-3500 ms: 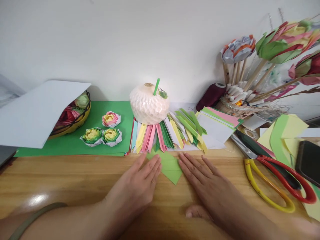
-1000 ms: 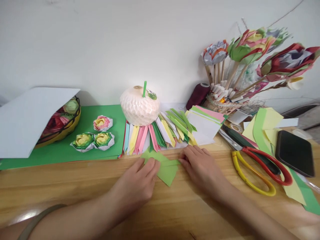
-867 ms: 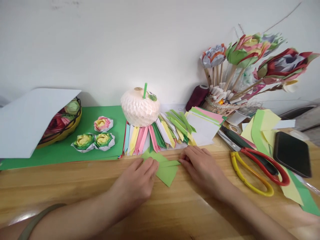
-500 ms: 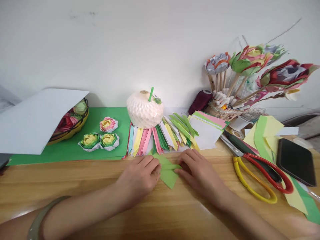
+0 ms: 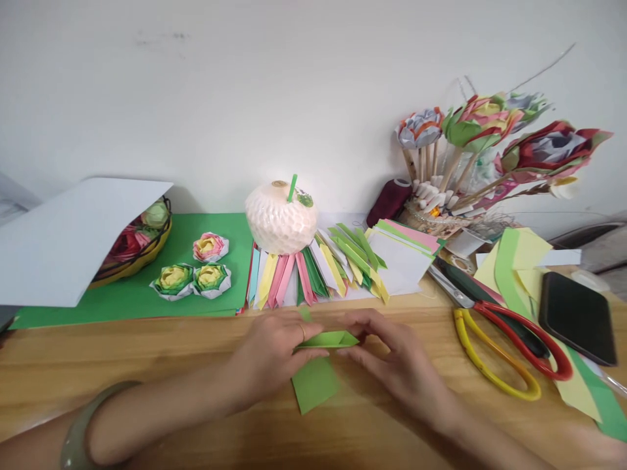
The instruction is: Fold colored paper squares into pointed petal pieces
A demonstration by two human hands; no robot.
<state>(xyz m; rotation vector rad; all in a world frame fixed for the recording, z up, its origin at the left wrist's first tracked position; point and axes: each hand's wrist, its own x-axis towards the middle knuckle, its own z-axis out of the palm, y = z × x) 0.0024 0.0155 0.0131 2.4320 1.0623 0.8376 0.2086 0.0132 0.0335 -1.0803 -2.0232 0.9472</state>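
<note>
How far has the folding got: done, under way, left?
Looks done: three paper flowers and the folded strips. In hand: a folded green piece, held by the left hand, the right hand at its pointed end. Probably still to fold: the flat green paper below it, perhaps also the stacked flat sheets; how many, I cannot tell.

Craft workspace, shown by scissors [image 5: 509,346] and paper flowers [image 5: 482,121]

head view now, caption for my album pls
Left hand and right hand on a folded green paper strip, near three paper flowers
</note>
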